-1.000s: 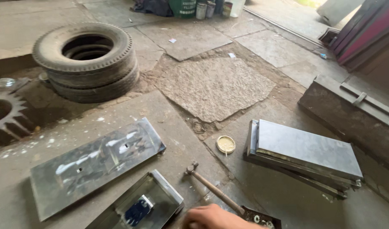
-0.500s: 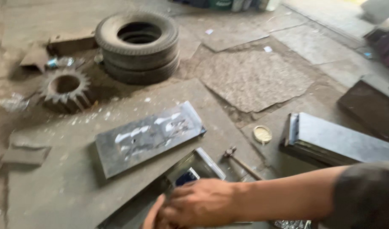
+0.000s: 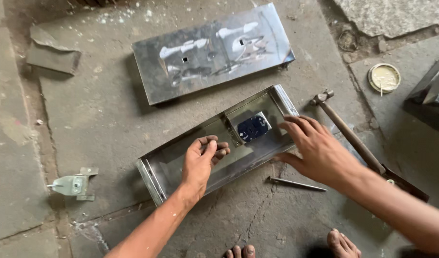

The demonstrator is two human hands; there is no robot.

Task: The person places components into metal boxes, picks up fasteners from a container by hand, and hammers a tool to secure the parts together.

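Observation:
A shallow open metal tray (image 3: 167, 160) lies on the concrete floor with its hollow side up. A small dark lock block (image 3: 253, 126) sits fixed inside it near the right end. My left hand (image 3: 202, 160) rests inside the tray's middle with the fingers curled, holding nothing that I can see. My right hand (image 3: 315, 148) has its fingers spread on the tray's right end, just beside the lock block. Behind the tray lies a second shiny metal panel (image 3: 212, 52), flat side up.
A hammer (image 3: 346, 131) lies right of the tray, and a thin metal punch (image 3: 296, 184) sits below my right hand. A round tin lid (image 3: 384, 77), a dark metal stack (image 3: 432, 95), a small latch piece (image 3: 73, 184) and my toes (image 3: 344, 243) are around.
The view has dropped and closed in on the tray. My left hand has come into the tray, and my right hand has moved onto its right end.

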